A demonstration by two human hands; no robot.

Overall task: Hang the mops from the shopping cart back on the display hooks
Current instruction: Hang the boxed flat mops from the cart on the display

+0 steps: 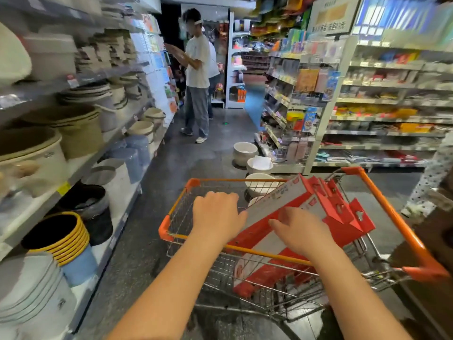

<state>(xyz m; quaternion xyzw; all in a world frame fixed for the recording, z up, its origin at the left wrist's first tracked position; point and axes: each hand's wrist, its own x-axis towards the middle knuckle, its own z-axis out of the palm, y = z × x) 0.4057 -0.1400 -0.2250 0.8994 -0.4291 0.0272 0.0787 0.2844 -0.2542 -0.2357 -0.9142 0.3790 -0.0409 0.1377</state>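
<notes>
An orange-rimmed wire shopping cart (382, 200) stands right in front of me in a shop aisle. Several long red and white mop boxes (294, 195) lie slanted in it, their red hang tabs (343, 209) sticking out past the far right rim. My left hand (215, 214) hovers over the cart with its fingers bent downward, and its thumb side sits against the near left corner of the top box. My right hand (301, 229) rests flat on the top box, fingers spread. No display hooks for mops can be made out.
Shelves of buckets and baskets (73, 133) line the left side. White buckets (245, 152) sit on the floor ahead of the cart. A person in a white shirt (196, 69) stands further up the aisle. Stocked shelves (367, 106) and a dotted sleeve (431, 177) are at right.
</notes>
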